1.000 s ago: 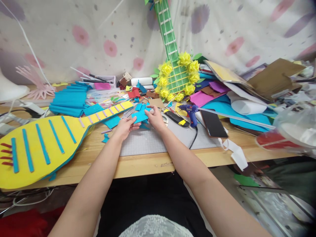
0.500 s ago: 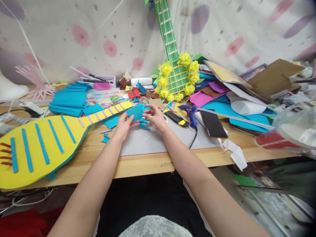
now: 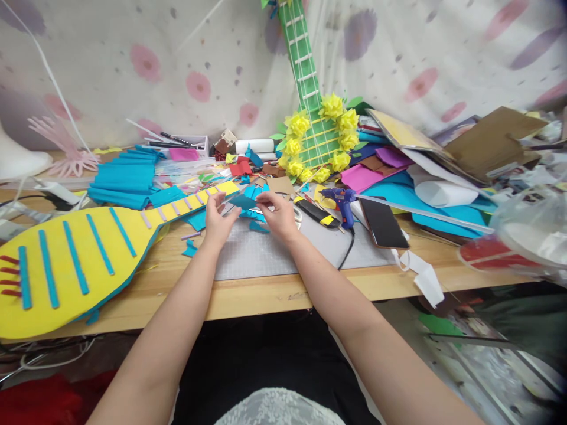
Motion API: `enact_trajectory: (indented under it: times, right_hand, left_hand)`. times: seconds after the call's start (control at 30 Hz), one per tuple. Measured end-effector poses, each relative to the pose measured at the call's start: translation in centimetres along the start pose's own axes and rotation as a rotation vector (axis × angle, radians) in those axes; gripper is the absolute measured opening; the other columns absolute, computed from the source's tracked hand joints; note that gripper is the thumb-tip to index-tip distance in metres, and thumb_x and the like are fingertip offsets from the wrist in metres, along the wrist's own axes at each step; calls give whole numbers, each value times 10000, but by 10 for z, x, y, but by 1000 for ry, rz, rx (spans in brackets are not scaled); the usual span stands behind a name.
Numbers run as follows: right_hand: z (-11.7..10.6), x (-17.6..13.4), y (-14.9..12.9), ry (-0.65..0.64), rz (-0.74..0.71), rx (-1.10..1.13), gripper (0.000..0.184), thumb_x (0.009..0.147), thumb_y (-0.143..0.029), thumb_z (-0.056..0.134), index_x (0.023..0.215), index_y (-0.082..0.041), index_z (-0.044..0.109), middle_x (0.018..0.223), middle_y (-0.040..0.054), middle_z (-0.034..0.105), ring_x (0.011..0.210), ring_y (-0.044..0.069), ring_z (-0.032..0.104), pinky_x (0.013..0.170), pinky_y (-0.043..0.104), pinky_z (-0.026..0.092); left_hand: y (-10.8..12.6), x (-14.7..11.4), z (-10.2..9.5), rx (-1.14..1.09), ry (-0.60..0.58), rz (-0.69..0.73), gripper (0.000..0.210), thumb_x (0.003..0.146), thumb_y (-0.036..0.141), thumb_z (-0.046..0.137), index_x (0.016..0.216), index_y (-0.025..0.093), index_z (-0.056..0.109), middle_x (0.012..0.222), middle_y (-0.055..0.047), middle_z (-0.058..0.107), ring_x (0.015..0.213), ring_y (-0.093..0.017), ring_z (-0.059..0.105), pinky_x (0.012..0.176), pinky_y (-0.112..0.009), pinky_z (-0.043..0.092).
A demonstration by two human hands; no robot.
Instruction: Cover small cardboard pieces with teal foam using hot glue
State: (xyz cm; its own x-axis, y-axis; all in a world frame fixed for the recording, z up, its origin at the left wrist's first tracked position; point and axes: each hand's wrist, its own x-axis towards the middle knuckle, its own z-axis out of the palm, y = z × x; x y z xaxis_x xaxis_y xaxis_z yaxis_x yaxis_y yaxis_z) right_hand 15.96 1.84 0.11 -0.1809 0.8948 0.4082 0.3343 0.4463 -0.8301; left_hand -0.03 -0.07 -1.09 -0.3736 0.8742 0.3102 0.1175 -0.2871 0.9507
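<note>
Flower-printed white cloth (image 3: pixel 177 29) backs a pale wooden table (image 3: pixel 257 297) bearing a flat grey gridded mat (image 3: pixel 261 260). Above it, the left hand (image 3: pixel 218 225) is spread, contact unclear; the right hand (image 3: pixel 282 216) pinches a small, flat blue felt-like sheet (image 3: pixel 243 202) between them, probably light, pliable and easily creased, best taken by opposite edges.
</note>
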Motion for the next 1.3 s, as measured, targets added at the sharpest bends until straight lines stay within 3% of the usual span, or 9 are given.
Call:
enact_trajectory:
  times: [0.1,0.2,0.33,0.5,0.57,0.73,0.97,1.13,1.3]
  right_hand:
    - [3,-1,-2,-74,-44,4,141,803,-205,524,900,-227,624,934,33,665,894,162,617,865,318,461]
    - [-2,3,-5,-84,-51,0,161,828,-268,519,940,-228,627,955,31,669,887,159,618,849,309,465]
    - [-32,16,-10,-86,135,-352,187,818,-244,524,956,-197,640,963,55,674,851,187,615,798,334,459]
    - [-64,15,-11,-557,186,-851,304,704,-163,604,1006,-140,635,1089,157,631,992,276,583,782,330,438]
    - [-64,9,-10,-623,158,-943,362,694,-151,595,1054,-117,609,1119,186,610,1012,284,576,779,320,432]
    - [-68,4,-10,-560,140,-1026,295,686,-225,586,964,-131,614,1027,175,635,930,281,596,703,317,421]
    - [-111,14,-18,-593,255,-767,267,648,-245,642,896,-178,570,836,51,636,702,168,555,570,259,356]
    - [-101,8,-19,-441,14,-696,538,638,-546,678,1005,-172,559,873,62,629,746,185,546,637,274,338]
    - [-86,7,-17,-469,-232,-791,581,679,-643,592,1029,-179,576,920,82,637,868,226,549,747,309,299]
  left_hand:
    - [4,-3,-1,143,-81,84,361,581,195,750,909,200,598,1029,-42,603,1058,-188,536,953,-292,378]
    - [2,-3,-1,187,-117,27,152,666,255,680,778,183,607,795,-7,615,823,-163,571,832,-275,422]
    - [-7,2,-1,37,-92,-31,172,676,296,666,754,183,562,725,24,591,720,-132,551,738,-243,441]
    - [-5,4,1,-126,-115,-109,268,623,298,710,827,173,590,812,5,640,749,-133,581,764,-254,460]
    - [-2,3,2,-131,-118,-120,292,594,299,729,825,171,604,816,6,648,744,-132,583,759,-252,462]
    - [1,2,1,-125,-150,-146,303,528,290,759,745,180,579,744,26,623,700,-122,558,714,-238,449]
    - [2,3,1,-136,-147,-147,327,500,264,749,721,194,518,674,56,541,648,-105,506,672,-224,411]
    - [2,1,1,-189,-194,-133,341,494,241,757,745,194,531,697,53,549,656,-101,513,672,-225,405]
    - [5,-1,1,-165,-217,-123,325,497,245,752,737,193,540,723,35,567,703,-118,529,695,-236,420]
